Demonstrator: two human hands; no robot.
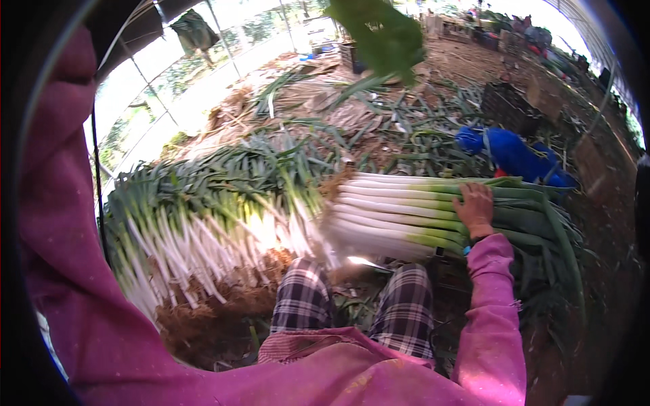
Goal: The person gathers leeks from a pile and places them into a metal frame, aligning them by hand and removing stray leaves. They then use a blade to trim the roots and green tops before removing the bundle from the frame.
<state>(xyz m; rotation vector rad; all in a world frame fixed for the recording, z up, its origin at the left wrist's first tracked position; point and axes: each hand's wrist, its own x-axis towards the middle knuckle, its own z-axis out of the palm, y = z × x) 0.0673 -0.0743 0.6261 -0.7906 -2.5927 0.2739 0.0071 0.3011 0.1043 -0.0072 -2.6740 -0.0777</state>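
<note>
My right hand [474, 206] lies on a stack of trimmed leeks [393, 213], fingers spread over the spot where the white shanks turn green. The leeks lie side by side, with their root ends to the left and green leaves [542, 223] to the right. My left arm, in a pink sleeve [74, 223], is raised along the left edge of the head view; its hand is out of view. Close overhead hangs a blurred green leaf [382, 40], and what holds it, if anything, cannot be seen.
Left of my knees lies a long row of loose leeks [203, 237] with brown roots [203, 298]. A blue bundle [518, 155] and a dark crate [511, 105] sit beyond the stack. Leaf scraps [423, 139] cover the ground ahead. A shiny strip [365, 262] shows between my knees.
</note>
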